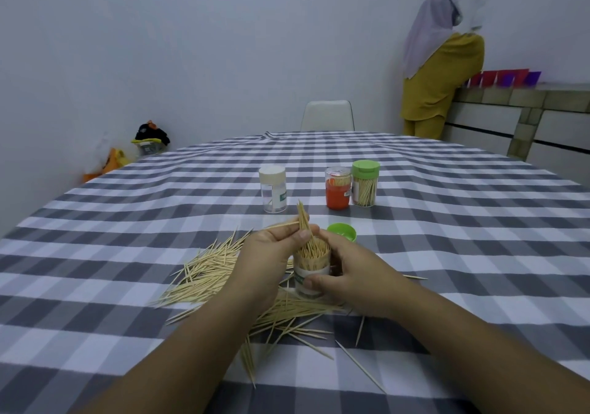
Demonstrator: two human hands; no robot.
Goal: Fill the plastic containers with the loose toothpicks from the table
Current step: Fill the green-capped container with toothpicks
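Loose toothpicks [204,281] lay scattered on the checked worktop [447,254], nearest the viewer and spreading under and to the left of both hands. Just beyond them, the right hand [348,273] curled around an open clear container [311,270], already well packed with upright toothpicks. Above its mouth, the left hand [268,254] pinched a small bundle of toothpicks [303,218], tips up. Its green lid [341,232] lay just behind the right hand. Farther off stood a white-capped container [273,188], seemingly almost empty, plus an orange one [337,191] and a green-capped one [365,187], both filled. Much remained loose, so the job looked roughly half done. Labels were too blurred to read.
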